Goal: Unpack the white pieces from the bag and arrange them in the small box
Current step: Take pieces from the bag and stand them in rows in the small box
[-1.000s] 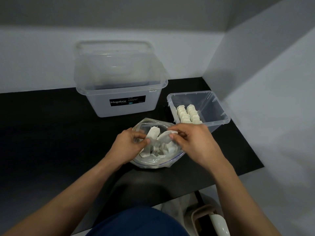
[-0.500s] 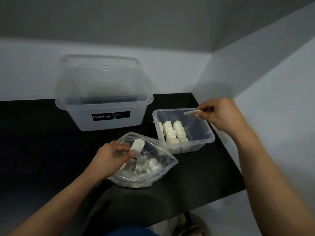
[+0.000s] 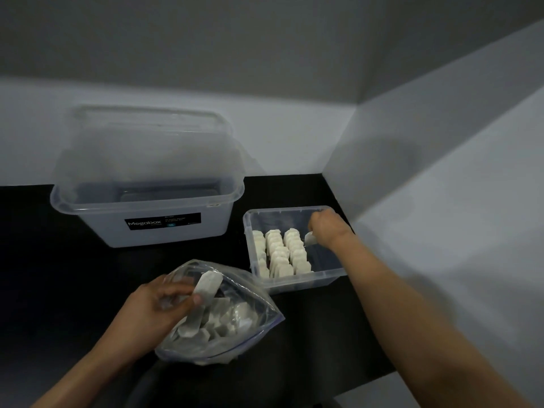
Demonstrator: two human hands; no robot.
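White pieces [image 3: 282,254] in small box [image 3: 297,281], black table [image 3: 59,275], grey walls [image 3: 441,201]

I see two hands, my left hand [image 3: 153,304] and my right hand [image 3: 326,228]. Each one pinches one white piece. There are two clear boxes, one small box [image 3: 294,279] and one big box [image 3: 147,213]. There is one bag [image 3: 235,334]. Three rows of white pieces [image 3: 279,254] stand left of my right grip. I can't count the blurry ones under my left grip.

Flat white pieces [image 3: 281,254] in clear small plastic box [image 3: 297,279]; clear zip bag [image 3: 235,328] has blue seal strip. Matte black tabletop [image 3: 59,275]. Translucent large tub [image 3: 147,207] carries black label, white "Megabox" text.
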